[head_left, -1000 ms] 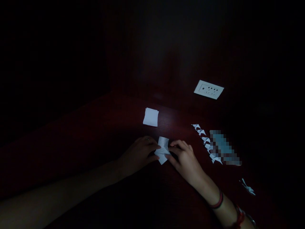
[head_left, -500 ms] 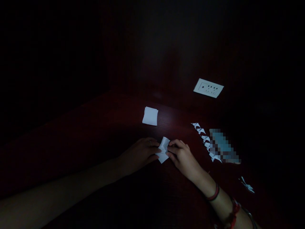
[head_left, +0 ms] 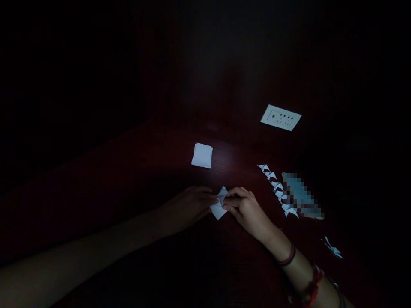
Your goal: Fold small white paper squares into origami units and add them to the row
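A small white sheet of paper (head_left: 218, 211), partly folded, lies on the dark red table between my two hands. My left hand (head_left: 194, 205) presses its fingertips on the paper's left side, the fingers fairly straight. From the right, my right hand (head_left: 243, 206) pinches the paper's right edge with bent fingers. The paper's upper corner points away from me, its lower corner towards me. Parts of its fold are hidden under the fingertips.
Beyond my hands lies a stack of square white paper (head_left: 202, 155). At right are several folded paper figures (head_left: 278, 191) in a row, a blurred phone-like object (head_left: 302, 196) and another white folded piece (head_left: 332, 247). A socket plate (head_left: 281, 117) is on the wall.
The flap with lined marks that stood up between my hands is now folded down flatter. My right fingers have shifted slightly left over the paper.
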The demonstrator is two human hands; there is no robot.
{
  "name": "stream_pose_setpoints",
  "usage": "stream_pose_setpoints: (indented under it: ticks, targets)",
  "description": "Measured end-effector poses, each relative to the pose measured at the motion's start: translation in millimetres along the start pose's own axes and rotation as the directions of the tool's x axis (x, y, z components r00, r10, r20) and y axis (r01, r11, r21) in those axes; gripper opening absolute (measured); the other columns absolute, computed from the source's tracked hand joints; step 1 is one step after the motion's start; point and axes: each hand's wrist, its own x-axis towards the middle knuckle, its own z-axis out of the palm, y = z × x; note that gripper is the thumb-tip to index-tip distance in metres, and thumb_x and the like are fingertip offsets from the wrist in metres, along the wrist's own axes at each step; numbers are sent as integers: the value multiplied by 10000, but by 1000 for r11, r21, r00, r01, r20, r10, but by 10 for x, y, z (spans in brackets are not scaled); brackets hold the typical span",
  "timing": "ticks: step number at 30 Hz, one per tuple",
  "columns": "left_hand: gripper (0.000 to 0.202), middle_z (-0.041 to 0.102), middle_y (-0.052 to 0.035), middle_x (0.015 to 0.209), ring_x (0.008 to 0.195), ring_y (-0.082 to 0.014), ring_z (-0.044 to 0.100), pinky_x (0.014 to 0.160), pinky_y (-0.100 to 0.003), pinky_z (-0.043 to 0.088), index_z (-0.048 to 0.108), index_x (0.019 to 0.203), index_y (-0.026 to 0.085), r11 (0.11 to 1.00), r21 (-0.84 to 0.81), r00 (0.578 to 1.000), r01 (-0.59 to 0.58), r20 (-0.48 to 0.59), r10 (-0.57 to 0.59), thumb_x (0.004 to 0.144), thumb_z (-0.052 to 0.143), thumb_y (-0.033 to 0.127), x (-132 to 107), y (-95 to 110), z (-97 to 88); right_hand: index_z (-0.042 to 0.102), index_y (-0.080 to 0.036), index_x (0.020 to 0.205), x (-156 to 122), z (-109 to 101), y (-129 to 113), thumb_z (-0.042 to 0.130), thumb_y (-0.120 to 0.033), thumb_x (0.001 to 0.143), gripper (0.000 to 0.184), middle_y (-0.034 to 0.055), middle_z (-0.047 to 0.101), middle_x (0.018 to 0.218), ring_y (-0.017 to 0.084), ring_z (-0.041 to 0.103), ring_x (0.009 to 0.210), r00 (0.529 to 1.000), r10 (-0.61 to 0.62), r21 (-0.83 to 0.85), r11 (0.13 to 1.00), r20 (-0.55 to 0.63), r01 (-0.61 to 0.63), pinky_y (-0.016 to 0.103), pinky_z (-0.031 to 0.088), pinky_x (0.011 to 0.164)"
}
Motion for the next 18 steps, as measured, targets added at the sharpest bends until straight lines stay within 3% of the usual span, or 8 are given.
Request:
stream_pose_setpoints:
  ticks: [6,18]
  targets:
    - [301,518,-36,1187,1126,-197,421,914,-384,382,474,1159,215,1000,-21,999,-8,32,9,862,437,182,-17,-49,0,643,-223,909,-13,11,1,517,-229,817,156,29,576,946,168,482,893,1000,-3,-10,1000,2,3,323,349,780]
    - [427,420,-24,1274,1205,-186,299,989,-375,287,366,1250,228,990,-133,983,-41,174,65,837,450,155,-21,-53,-184,621,-224,936,-12,15,-11,467,-202,842,182,30,565,924,174,472,889,1000,-1,-5,1000,22,1,324,351,778]
